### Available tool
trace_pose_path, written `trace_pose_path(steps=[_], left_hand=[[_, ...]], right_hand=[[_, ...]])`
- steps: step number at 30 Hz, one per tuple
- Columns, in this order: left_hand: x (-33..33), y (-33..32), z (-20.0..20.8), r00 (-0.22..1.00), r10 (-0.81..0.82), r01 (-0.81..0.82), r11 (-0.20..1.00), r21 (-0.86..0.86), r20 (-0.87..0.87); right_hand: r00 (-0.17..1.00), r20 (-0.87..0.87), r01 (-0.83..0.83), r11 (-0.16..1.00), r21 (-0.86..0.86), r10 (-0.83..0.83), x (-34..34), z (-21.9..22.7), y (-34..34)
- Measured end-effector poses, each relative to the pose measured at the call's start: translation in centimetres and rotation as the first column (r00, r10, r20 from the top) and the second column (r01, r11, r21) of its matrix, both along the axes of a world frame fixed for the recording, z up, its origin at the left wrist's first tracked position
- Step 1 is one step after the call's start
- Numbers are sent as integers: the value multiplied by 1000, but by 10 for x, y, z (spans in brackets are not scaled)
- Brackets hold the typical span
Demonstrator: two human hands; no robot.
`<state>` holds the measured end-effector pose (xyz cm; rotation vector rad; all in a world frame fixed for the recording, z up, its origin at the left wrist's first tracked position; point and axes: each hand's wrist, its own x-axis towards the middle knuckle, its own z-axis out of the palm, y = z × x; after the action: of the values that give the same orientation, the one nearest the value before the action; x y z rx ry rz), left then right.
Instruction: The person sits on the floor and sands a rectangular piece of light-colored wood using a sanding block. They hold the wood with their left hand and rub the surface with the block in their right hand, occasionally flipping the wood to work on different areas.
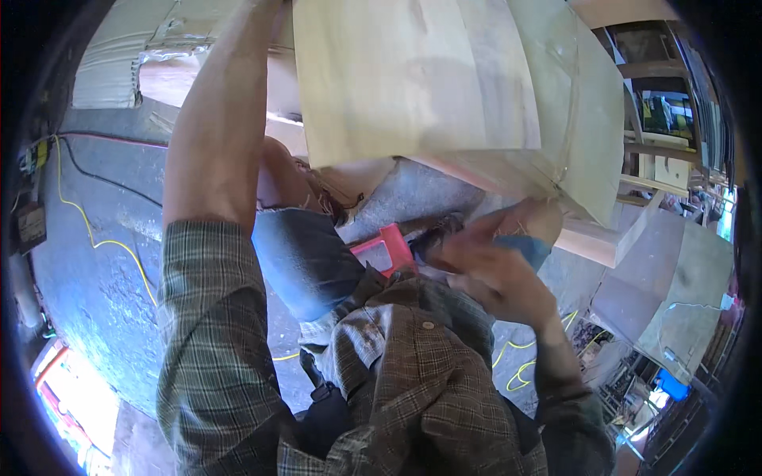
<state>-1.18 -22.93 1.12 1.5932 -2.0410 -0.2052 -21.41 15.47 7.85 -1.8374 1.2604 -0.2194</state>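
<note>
A pale wooden panel with a faint grain stands upright before me, its lower edge above my knees. It joins other light wood boards at the right, like a box or cabinet. My left forearm stretches up along the panel's left side, and the hand lies beyond the top edge of the picture. Below the panel, near my right knee, my right hand is bent inward over my lap. Motion smears its fingers, so whether they hold anything is unclear. A pink-red plastic frame-like thing sits between my legs, partly hidden by my shirt.
Torn cardboard lies at the far left. A yellow cord and a dark cable run across the grey floor. At right stand wooden shelving and a grey-brown board or box, with clutter and a blue container.
</note>
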Motion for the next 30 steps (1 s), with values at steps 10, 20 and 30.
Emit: trace_pose_path(steps=[10,20,30], left_hand=[[40,211,-7,753,136,-68,989,129,-644],[16,223,-10,215,150,391,892,226,-965],[42,217,-8,168,108,522,834,181,-980]], right_hand=[[838,-151,218,575,-789,-525,-36,12,-27],[870,-385,-42,731,-681,-309,5,-17,-96],[794,-552,-254,686,-682,-255,14,-16,-154]])
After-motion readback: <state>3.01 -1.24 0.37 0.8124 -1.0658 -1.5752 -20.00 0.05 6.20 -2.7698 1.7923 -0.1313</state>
